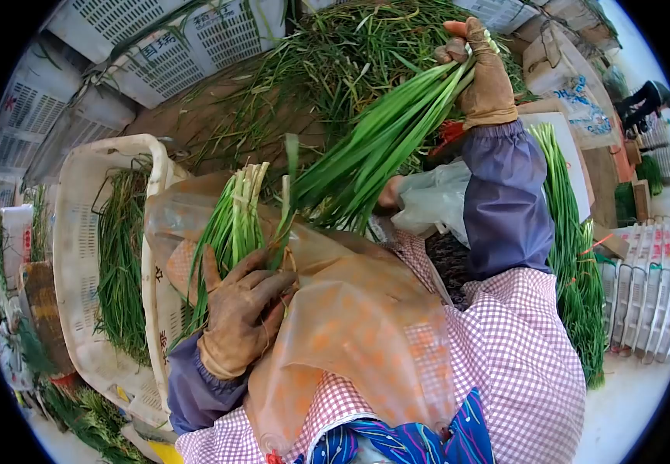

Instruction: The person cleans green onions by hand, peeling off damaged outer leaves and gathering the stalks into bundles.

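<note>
My right hand [488, 81], in a brown glove, is raised at the upper right. Its fingers are closed round the pale stem ends of a bunch of garlic chives [389, 135], whose green leaves hang down to the left. Lower left, my gloved left hand [242, 313] lies over my lap, its thumb and fingers about a second bunch of chives [244, 205] with pale ends pointing up. That hand partly hides this bunch. A few loose stalks stand beside its fingers. A see-through plastic apron [343, 325] covers my lap.
A white plastic crate [68, 255] with chives inside stands at my left. Ahead lies a large heap of loose leaves [350, 66] before stacked white crates [176, 58]. Bundled chives [571, 255] lie along my right side. Another person [648, 100] is partly visible far right.
</note>
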The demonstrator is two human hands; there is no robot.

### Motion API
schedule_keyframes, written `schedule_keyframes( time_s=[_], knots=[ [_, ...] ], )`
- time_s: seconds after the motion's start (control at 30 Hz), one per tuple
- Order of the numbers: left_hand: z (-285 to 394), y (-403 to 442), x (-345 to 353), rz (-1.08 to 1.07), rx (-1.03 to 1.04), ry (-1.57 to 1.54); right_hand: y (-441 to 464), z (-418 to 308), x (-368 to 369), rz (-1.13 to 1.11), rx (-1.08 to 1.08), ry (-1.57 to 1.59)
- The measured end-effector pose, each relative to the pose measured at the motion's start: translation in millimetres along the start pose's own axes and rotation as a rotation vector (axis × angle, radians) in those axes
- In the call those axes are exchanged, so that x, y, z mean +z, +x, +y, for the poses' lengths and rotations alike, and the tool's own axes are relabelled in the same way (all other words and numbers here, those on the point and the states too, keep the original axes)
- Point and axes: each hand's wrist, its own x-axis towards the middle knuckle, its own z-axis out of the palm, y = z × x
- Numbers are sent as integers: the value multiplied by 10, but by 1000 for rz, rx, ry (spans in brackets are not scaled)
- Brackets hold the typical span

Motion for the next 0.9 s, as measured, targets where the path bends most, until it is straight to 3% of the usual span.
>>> schedule_keyframes(
  time_s=[0.1,0.23,0.3,0.4,0.57,0.63,0.67,0.73,0.77,0.8,0.83,0.9],
  knots=[
    [42,4,-98,43,85,-77,-175,-81,108,-122,34,3],
    [157,176,-497,35,160,-235,-319,-160,444,114,72,-32],
    [180,261,-581,153,84,-467,-308,-196,479,38,121,-4],
    [272,704,-512,453,-6,-897,-333,-207,911,164,221,-106],
    [297,1572,-63,534,303,-450,-391,34,1297,25,186,-193],
    [344,1690,100,224,91,-913,-427,56,1435,-24,201,-109],
    [323,1698,115,211,93,-907,-401,75,1475,0,168,-158],
    [228,1663,121,-15,-54,-1200,-336,118,1477,5,235,-185],
    [178,1640,149,-23,-60,-1195,-290,137,1454,-8,309,-220],
    [119,1614,181,-81,-102,-1370,-227,136,1391,-173,286,-308],
    [66,1594,196,-139,-145,-1542,-205,118,1334,-173,285,-298],
    [-3,1566,190,-143,-137,-1536,-184,30,1221,-226,50,-390]
  ],
)
